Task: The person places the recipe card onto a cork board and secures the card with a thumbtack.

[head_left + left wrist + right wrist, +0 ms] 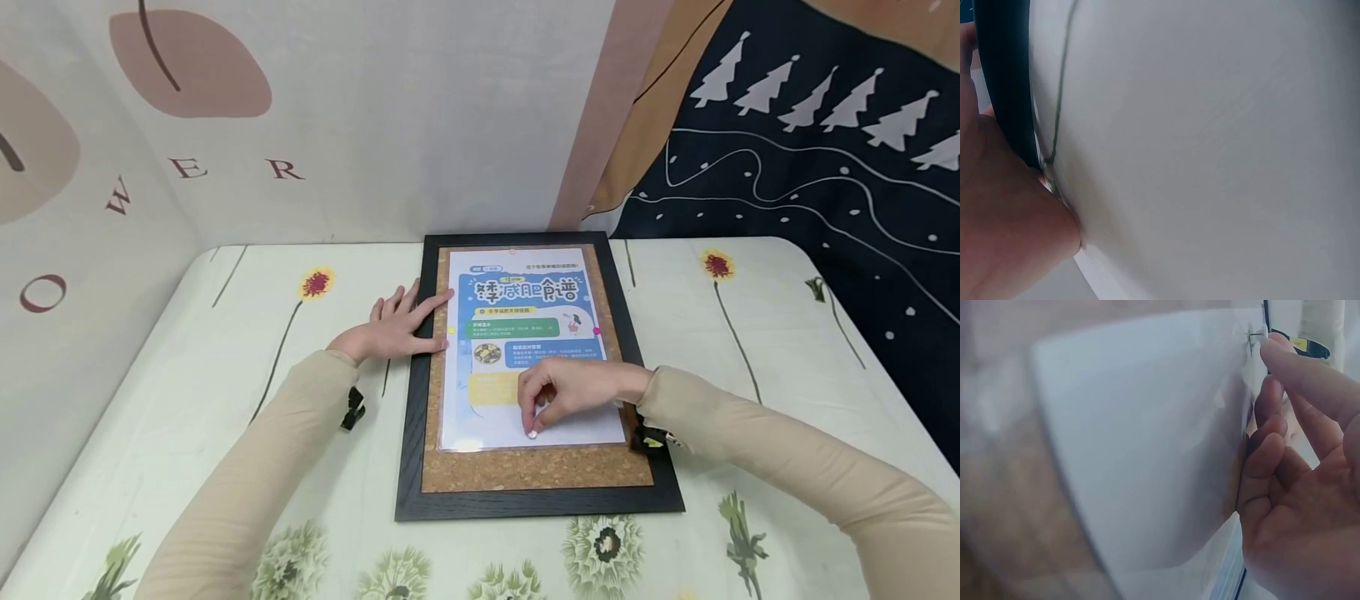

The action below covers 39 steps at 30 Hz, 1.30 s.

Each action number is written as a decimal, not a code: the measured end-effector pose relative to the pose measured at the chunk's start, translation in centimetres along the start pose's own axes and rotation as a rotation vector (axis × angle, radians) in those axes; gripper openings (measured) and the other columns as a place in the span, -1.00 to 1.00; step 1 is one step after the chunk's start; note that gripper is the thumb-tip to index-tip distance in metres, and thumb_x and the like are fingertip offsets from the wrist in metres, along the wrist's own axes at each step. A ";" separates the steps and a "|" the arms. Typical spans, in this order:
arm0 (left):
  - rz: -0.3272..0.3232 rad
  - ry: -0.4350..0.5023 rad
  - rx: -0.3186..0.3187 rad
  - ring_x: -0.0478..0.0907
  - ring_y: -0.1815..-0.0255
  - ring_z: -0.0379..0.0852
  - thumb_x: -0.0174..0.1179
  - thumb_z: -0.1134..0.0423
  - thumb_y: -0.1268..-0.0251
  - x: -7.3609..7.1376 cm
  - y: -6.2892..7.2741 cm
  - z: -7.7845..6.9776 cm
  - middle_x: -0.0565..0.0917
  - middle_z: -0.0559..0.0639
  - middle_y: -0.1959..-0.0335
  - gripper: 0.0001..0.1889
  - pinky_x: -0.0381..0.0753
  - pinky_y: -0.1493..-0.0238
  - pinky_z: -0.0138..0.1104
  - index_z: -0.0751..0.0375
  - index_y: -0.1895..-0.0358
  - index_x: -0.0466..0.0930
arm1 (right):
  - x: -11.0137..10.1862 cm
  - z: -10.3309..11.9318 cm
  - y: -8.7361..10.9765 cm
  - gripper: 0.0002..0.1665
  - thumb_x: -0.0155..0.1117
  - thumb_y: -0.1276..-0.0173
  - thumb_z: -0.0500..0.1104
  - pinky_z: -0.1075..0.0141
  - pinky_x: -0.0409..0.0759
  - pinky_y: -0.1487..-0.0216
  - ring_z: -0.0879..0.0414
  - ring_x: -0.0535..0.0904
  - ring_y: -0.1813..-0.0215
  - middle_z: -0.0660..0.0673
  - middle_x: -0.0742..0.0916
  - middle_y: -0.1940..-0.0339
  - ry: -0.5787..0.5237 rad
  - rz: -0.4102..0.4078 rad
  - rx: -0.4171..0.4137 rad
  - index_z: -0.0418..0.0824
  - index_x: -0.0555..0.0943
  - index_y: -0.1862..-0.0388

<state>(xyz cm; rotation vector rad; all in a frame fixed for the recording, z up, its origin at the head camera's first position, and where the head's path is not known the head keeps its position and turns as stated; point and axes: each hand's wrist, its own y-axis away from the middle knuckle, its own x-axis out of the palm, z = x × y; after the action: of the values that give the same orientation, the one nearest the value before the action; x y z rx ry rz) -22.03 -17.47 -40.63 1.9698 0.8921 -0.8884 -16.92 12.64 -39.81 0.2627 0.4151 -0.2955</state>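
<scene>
A laminated poster (491, 425) with blue, green and yellow blocks lies on a black-framed cork board (540, 475). My right hand (573, 385) is over the lower part of the poster. Between thumb and fingertips it pinches a white push pin (532, 434); the right wrist view shows its metal needle pointing at the sheet, though whether the tip touches cannot be told. Fingers spread, my left hand (397, 327) rests across the left side of the frame, its thumb and a finger reaching the poster's edge. In the left wrist view, only part of this hand (1010, 219) shows.
A pink pin (597, 331) sits at the poster's right edge, a yellow pin (451, 331) at its left, and a small pinkish one (513, 251) at its top. The board lies on a flower-printed tablecloth (330, 492), with a printed curtain (420, 117) behind.
</scene>
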 end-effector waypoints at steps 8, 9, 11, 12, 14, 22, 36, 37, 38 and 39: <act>0.005 0.000 0.004 -0.53 -0.48 0.32 0.08 -0.26 -0.29 0.1 -0.2 0.1 -0.48 0.25 -0.52 -0.08 -0.50 -0.30 0.23 -0.20 -0.57 -0.25 | 0.1 -0.2 0.1 -0.90 0.42 -0.16 -0.38 0.41 0.35 0.36 0.22 0.37 0.42 0.04 0.63 0.40 -0.008 -0.019 -0.007 -0.19 0.77 0.42; 0.005 0.001 0.004 -0.53 -0.48 0.32 0.08 -0.26 -0.29 0.1 -0.2 0.1 -0.48 0.25 -0.52 -0.08 -0.50 -0.30 0.22 -0.20 -0.57 -0.25 | 0.1 -0.2 0.2 -0.90 0.42 -0.16 -0.38 0.41 0.34 0.36 0.23 0.37 0.42 0.04 0.63 0.41 -0.005 -0.021 -0.010 -0.19 0.77 0.42; 0.004 0.001 0.005 -0.53 -0.48 0.32 0.08 -0.26 -0.29 0.1 -0.2 0.1 -0.48 0.26 -0.52 -0.08 -0.50 -0.30 0.23 -0.19 -0.57 -0.24 | 0.1 -0.1 0.2 -0.89 0.42 -0.15 -0.38 0.42 0.34 0.36 0.23 0.37 0.43 0.04 0.62 0.41 0.005 -0.024 -0.012 -0.19 0.77 0.42; 0.004 0.002 0.005 -0.53 -0.48 0.32 0.08 -0.25 -0.29 0.0 -0.2 0.1 -0.47 0.26 -0.52 -0.08 -0.50 -0.30 0.23 -0.19 -0.57 -0.24 | 0.2 -0.1 0.2 -0.89 0.42 -0.15 -0.38 0.42 0.33 0.37 0.23 0.36 0.43 0.05 0.62 0.42 0.008 -0.024 -0.012 -0.18 0.77 0.43; 0.004 0.001 0.007 -0.53 -0.48 0.32 0.08 -0.25 -0.29 0.0 -0.2 0.1 -0.47 0.26 -0.52 -0.09 -0.50 -0.30 0.23 -0.19 -0.57 -0.24 | 0.2 -0.1 0.1 -0.87 0.41 -0.15 -0.39 0.42 0.33 0.38 0.24 0.36 0.44 0.05 0.62 0.43 0.017 -0.026 -0.004 -0.17 0.76 0.43; 0.001 0.006 0.012 -0.53 -0.48 0.33 0.07 -0.25 -0.29 0.1 -0.1 0.1 -0.47 0.28 -0.52 -0.09 -0.50 -0.30 0.23 -0.18 -0.57 -0.24 | 0.2 0.1 0.0 -0.85 0.38 -0.18 -0.40 0.42 0.33 0.38 0.25 0.37 0.46 0.07 0.61 0.46 0.035 -0.017 0.017 -0.16 0.75 0.44; 0.000 0.002 0.008 -0.53 -0.48 0.33 0.07 -0.24 -0.29 0.0 0.0 0.1 -0.47 0.28 -0.52 -0.09 -0.50 -0.30 0.23 -0.18 -0.57 -0.24 | 0.2 0.2 -0.3 -0.79 0.34 -0.17 -0.43 0.39 0.40 0.34 0.25 0.42 0.42 0.09 0.60 0.47 0.084 0.010 0.032 -0.12 0.73 0.47; 0.001 0.003 0.007 -0.53 -0.48 0.32 0.07 -0.24 -0.29 0.0 0.0 0.1 -0.47 0.28 -0.52 -0.09 -0.49 -0.30 0.23 -0.18 -0.57 -0.24 | 0.2 0.2 -0.3 -0.78 0.34 -0.17 -0.43 0.39 0.40 0.34 0.25 0.42 0.42 0.09 0.60 0.47 0.085 0.013 0.030 -0.12 0.72 0.47; 0.001 0.003 0.007 -0.53 -0.48 0.33 0.08 -0.24 -0.29 0.0 0.0 0.0 -0.47 0.28 -0.52 -0.09 -0.50 -0.30 0.23 -0.18 -0.57 -0.24 | 0.2 0.2 -0.3 -0.78 0.33 -0.17 -0.43 0.39 0.40 0.34 0.25 0.42 0.43 0.09 0.60 0.47 0.087 0.014 0.029 -0.12 0.72 0.47; 0.002 0.003 0.007 -0.53 -0.48 0.33 0.07 -0.24 -0.29 0.0 0.0 0.0 -0.47 0.28 -0.52 -0.09 -0.50 -0.30 0.23 -0.18 -0.57 -0.24 | 0.3 0.2 -0.3 -0.78 0.33 -0.17 -0.44 0.39 0.40 0.34 0.25 0.41 0.43 0.09 0.59 0.47 0.088 0.016 0.027 -0.12 0.72 0.47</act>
<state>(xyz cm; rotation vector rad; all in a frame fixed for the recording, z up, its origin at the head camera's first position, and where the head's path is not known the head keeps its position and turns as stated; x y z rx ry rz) -22.04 -17.50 -40.64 1.9779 0.8902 -0.8889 -16.74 12.26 -39.83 0.3063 0.4962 -0.2751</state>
